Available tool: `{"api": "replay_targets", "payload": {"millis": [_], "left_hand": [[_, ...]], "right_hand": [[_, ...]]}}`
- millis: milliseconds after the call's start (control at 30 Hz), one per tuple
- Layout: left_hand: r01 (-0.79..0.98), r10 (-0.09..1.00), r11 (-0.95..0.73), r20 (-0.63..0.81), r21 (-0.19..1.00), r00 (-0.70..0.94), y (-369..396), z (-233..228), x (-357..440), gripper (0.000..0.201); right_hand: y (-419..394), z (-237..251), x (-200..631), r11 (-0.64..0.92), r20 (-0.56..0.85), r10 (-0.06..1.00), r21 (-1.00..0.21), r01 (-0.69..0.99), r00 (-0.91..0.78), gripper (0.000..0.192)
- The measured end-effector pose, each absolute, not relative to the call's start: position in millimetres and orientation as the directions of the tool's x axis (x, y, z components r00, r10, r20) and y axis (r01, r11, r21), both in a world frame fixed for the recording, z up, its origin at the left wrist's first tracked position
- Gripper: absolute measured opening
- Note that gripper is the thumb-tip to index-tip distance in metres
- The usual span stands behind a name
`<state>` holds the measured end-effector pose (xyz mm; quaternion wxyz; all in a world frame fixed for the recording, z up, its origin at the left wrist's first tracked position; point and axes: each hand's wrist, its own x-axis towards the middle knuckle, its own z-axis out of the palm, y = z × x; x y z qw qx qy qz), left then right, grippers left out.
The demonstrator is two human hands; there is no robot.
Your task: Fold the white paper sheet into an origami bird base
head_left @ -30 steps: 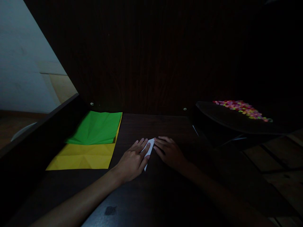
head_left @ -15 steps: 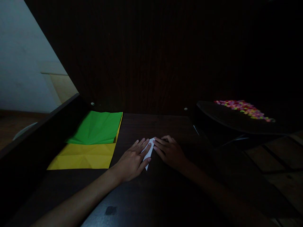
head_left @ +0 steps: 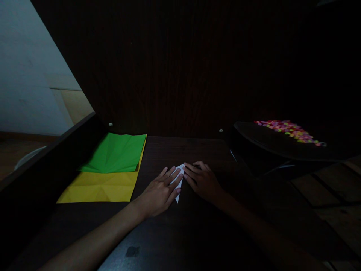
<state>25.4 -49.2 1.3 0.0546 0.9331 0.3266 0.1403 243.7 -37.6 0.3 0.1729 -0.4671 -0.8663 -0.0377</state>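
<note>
A small folded piece of white paper (head_left: 179, 183), pointed at its near end, lies on the dark wooden table (head_left: 175, 233). My left hand (head_left: 161, 192) rests flat across it with fingers spread, covering much of its left side. My right hand (head_left: 203, 181) touches the paper's right edge near the top corner with its fingertips; its fingers are bent a little and apart. Neither hand grips the paper between fingers.
On the left, a creased green sheet (head_left: 114, 152) overlaps a yellow sheet (head_left: 98, 186). A low dark side board (head_left: 47, 162) runs along the left, and a tall dark panel (head_left: 169, 67) stands behind. At right, small colourful pieces (head_left: 293, 130) sit on a dark curved surface (head_left: 259, 141).
The white paper has turned slightly, its near tip a little further right. My left hand's fingers have shifted slightly on it. The right hand stays nearly still.
</note>
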Motion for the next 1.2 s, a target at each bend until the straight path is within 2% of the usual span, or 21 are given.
{"api": "replay_targets", "payload": {"millis": [233, 700, 1033, 1200], "left_hand": [[0.538, 0.584, -0.811, 0.244, 0.232, 0.774, -48.8, 1.0, 22.1, 0.048], [0.554, 0.582, -0.812, 0.171, 0.187, 0.795, -47.4, 1.9, 18.5, 0.049], [0.518, 0.574, -0.801, 0.139, 0.299, 0.807, -49.0, 5.6, 12.3, 0.062], [0.502, 0.563, -0.808, 0.150, 0.309, 0.813, -49.7, 6.8, 10.7, 0.068]], "right_hand": [[-37.1, -0.6, 244.4, 0.570, 0.357, 0.788, -0.116, 0.813, -0.502, 0.029], [-38.2, 0.6, 243.7, 0.563, 0.350, 0.795, -0.123, 0.817, -0.495, 0.030], [-39.0, 0.1, 244.5, 0.563, 0.351, 0.799, -0.152, 0.813, -0.488, 0.031], [-38.8, -1.3, 245.9, 0.552, 0.340, 0.810, -0.170, 0.816, -0.477, 0.032]]}}
